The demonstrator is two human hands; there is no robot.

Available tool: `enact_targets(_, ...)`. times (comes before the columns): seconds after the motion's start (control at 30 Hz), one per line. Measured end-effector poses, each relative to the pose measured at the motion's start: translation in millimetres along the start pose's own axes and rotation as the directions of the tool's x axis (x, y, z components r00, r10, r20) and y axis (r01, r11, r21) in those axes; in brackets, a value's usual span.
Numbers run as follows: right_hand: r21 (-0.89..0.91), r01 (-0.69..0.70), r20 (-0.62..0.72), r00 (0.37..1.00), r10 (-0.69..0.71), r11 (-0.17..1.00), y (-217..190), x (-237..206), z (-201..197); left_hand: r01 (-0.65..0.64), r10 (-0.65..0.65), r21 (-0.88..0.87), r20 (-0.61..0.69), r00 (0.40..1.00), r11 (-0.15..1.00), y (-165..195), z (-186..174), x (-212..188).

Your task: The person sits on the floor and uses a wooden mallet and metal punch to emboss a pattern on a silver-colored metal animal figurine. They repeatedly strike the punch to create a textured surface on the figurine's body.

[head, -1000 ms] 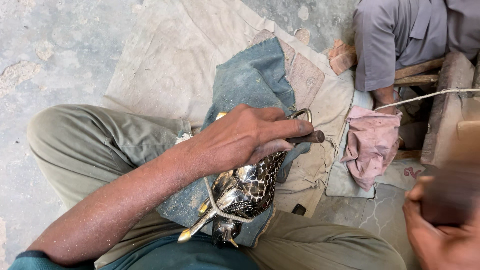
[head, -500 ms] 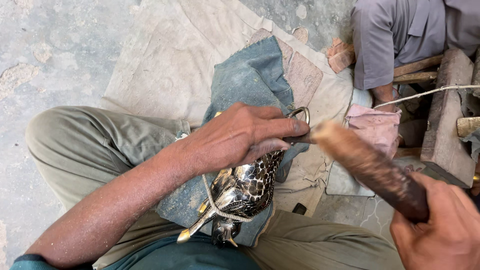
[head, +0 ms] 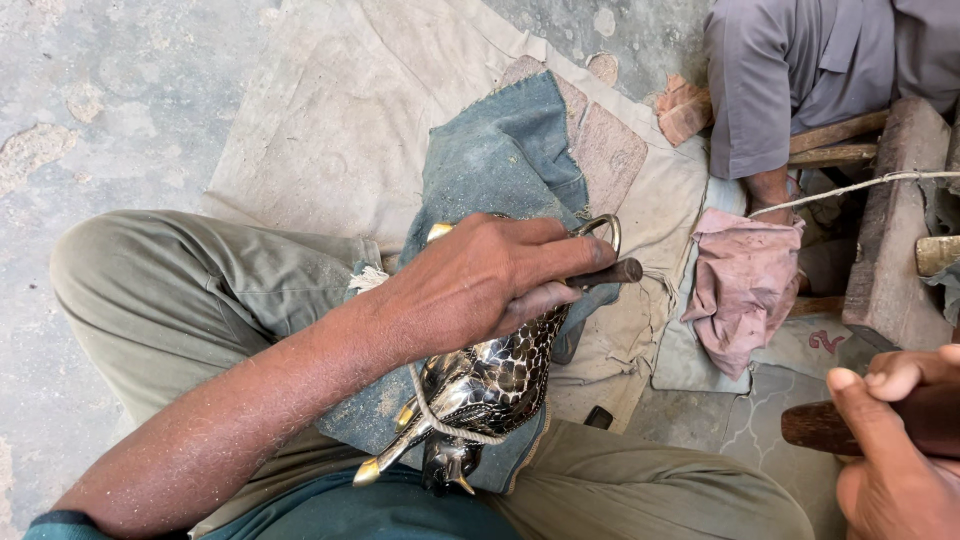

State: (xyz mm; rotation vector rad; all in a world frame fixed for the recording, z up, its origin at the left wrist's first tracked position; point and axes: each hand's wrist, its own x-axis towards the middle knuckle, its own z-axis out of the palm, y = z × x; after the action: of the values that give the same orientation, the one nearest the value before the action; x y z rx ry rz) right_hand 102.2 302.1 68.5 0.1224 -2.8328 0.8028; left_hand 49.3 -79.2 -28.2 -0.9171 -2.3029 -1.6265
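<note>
We see much of the shiny, dark-and-silver patterned metal vessel (head: 495,385) hidden: our left hand (head: 480,285) covers its upper part, and its lower end sinks between our knees, so its full shape is hard to make out. It lies on a dusty blue-grey denim cloth (head: 505,165) spread over our lap, tied round with a thin pale cord (head: 440,425); a brass-coloured spout tip (head: 368,472) pokes out toward our waist. Our left forearm reaches in from the lower left, and the left hand is clenched over the vessel, its fingers pinching a short dark metal punch (head: 610,272) that points right, beside a thin metal ring handle (head: 600,228).

Under everything lies a worn beige sackcloth (head: 330,120) on the rough concrete floor (head: 90,100). Farther right, a crumpled pink rag (head: 745,285) rests near the sackcloth's right edge, just below another person in a grey shirt (head: 790,70), who is cut off at the top.

At the lower right corner, our right hand (head: 895,460) is partly out of frame, wrapped around a brown wooden handle (head: 825,425) whose head we cannot see.
</note>
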Motion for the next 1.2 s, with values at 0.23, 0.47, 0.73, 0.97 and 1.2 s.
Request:
enact_targets(0.23,-0.474,0.175,0.234,0.970,-0.068,0.863,-55,27,8,0.024,-0.024,-0.002,-0.054,0.998,1.000,4,6,3)
enact_targets(0.47,0.677,-0.250,0.195,0.968,0.159,0.692,-64,27,33,0.072,-0.083,-0.109,-0.103,0.991,0.991,17,11,-3)
enact_targets(0.73,0.122,-0.141,0.226,0.968,0.110,0.983,-42,20,24,0.127,-0.129,-0.039,-0.056,0.990,0.991,21,26,9)
enact_targets(0.97,-0.124,0.245,0.273,0.940,-0.204,0.962,-55,38,11,0.121,-0.127,-0.050,-0.139,0.982,0.991,19,35,1)
enact_targets(1.2,-0.120,0.094,0.444,0.895,-0.031,0.988,-75,62,11,0.163,-0.167,-0.042,-0.125,0.978,0.986,16,37,-1)
